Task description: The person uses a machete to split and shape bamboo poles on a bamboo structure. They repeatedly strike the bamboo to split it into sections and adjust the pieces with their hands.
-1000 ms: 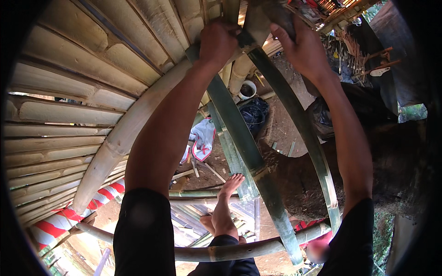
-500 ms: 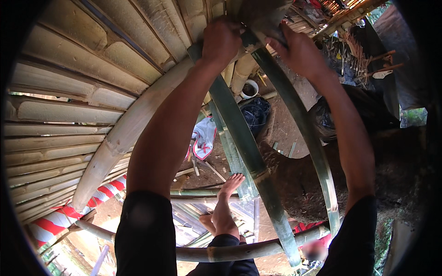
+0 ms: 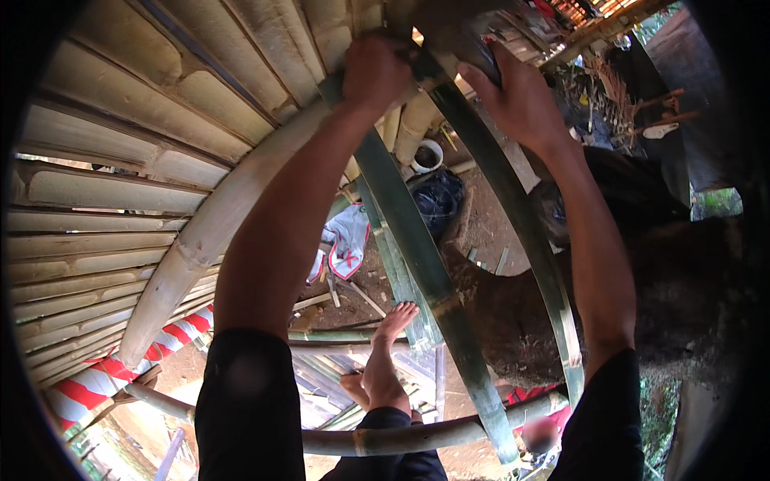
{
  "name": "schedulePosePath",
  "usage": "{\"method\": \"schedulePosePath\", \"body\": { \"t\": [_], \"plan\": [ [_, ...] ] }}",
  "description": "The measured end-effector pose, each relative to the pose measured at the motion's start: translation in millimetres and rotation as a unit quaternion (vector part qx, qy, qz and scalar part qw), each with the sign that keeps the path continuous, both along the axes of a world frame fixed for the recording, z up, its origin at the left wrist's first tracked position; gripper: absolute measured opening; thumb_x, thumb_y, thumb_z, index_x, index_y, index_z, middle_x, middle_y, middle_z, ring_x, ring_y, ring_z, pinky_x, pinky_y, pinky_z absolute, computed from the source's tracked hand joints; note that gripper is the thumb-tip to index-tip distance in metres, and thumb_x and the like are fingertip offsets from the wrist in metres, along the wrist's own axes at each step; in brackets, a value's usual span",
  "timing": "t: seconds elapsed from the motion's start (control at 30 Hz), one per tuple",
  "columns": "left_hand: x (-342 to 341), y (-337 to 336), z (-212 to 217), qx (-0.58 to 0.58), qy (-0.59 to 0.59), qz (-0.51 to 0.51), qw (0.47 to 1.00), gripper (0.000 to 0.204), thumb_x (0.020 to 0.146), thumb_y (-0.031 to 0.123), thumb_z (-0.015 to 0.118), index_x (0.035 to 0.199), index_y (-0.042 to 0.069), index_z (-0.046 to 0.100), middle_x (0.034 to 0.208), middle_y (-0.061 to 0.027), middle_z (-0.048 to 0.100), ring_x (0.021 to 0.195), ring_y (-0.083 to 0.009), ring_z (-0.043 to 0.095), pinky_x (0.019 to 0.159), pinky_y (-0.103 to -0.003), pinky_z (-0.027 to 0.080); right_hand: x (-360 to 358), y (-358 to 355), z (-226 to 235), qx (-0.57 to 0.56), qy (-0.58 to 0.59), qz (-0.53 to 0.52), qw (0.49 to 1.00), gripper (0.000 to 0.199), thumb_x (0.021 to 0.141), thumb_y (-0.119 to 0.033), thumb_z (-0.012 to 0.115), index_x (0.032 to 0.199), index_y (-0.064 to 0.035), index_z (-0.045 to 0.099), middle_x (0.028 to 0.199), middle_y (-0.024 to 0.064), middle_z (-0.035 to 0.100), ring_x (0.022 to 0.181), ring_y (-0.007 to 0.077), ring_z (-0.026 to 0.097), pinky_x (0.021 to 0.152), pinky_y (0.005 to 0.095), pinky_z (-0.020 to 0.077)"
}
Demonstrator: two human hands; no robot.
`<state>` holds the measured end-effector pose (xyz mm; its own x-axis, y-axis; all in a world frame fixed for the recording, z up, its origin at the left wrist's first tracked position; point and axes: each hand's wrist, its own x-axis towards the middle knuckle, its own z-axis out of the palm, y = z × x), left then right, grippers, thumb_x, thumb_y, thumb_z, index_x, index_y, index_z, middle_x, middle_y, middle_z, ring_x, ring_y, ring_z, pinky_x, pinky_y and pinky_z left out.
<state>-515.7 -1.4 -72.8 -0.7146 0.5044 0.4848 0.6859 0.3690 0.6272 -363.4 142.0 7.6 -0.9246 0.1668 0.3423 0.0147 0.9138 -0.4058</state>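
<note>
My left hand (image 3: 375, 76) is closed at the upper end of a green bamboo strip (image 3: 409, 232); whatever its fingers pinch is hidden. My right hand (image 3: 517, 100) is closed on a dark, broad tool (image 3: 457, 32), smeared by motion, whose kind I cannot make out. That tool is just right of my left hand, above the top of a second green bamboo strip (image 3: 513, 180). Both strips run down from a thick pale bamboo pole (image 3: 188, 248) and cross a lower horizontal bamboo pole (image 3: 385, 439).
Split-bamboo slats (image 3: 120, 188) fill the left side. Below are a white bucket (image 3: 427, 155), a black plastic bag (image 3: 437, 200) and a white sack (image 3: 350, 240) on the dirt floor. My bare foot (image 3: 393, 321) rests on bamboo. Another person (image 3: 541, 433) is at lower right.
The view has shifted slightly, so most things sit a little farther left. Both hands stay near the strips' upper ends, and the tool in my right hand is still blurred.
</note>
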Motion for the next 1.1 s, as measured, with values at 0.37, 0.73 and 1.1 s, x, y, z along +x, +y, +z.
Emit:
{"method": "schedulePosePath", "body": {
  "t": [0.37, 0.73, 1.1],
  "plan": [
    [-4, -9, -2, 0.028, 0.015, -0.033, 0.999, 0.024, 0.081, 0.007, 0.064, 0.102, 0.008, 0.074, 0.096, -0.0152, 0.071, 0.089, -0.0323, 0.068, 0.081, -0.038, 0.052, 62, -5, -3, -0.1, -0.141, -0.058, 0.983, 0.048, 0.094, -0.044, 0.059, 0.104, 0.0027, 0.057, 0.08, 0.0245, 0.065, 0.079, 0.0439, 0.064, 0.07, 0.0488, 0.0481],
    [24, -14, 10, 0.067, -0.074, 0.052, 0.994, 0.02, 0.081, 0.01, 0.065, 0.097, 0.007, 0.075, 0.094, -0.0189, 0.071, 0.088, -0.0339, 0.069, 0.082, -0.039, 0.054, 72, -10, -11, -0.133, -0.178, -0.035, 0.974, 0.055, 0.095, -0.047, 0.06, 0.111, 0.0054, 0.056, 0.088, 0.0229, 0.064, 0.079, 0.0258, 0.061, 0.075, 0.0403, 0.0464],
    [5, -9, 7, -0.009, 0.094, -0.028, 0.995, 0.015, 0.08, 0.007, 0.065, 0.092, 0.005, 0.074, 0.091, -0.0148, 0.069, 0.085, -0.0338, 0.066, 0.078, -0.042, 0.053, 71, -15, -13, -0.129, -0.186, -0.037, 0.973, 0.051, 0.095, -0.044, 0.06, 0.11, 0.0042, 0.053, 0.087, 0.024, 0.063, 0.083, 0.036, 0.065, 0.075, 0.0431, 0.0467]
  ]
}}
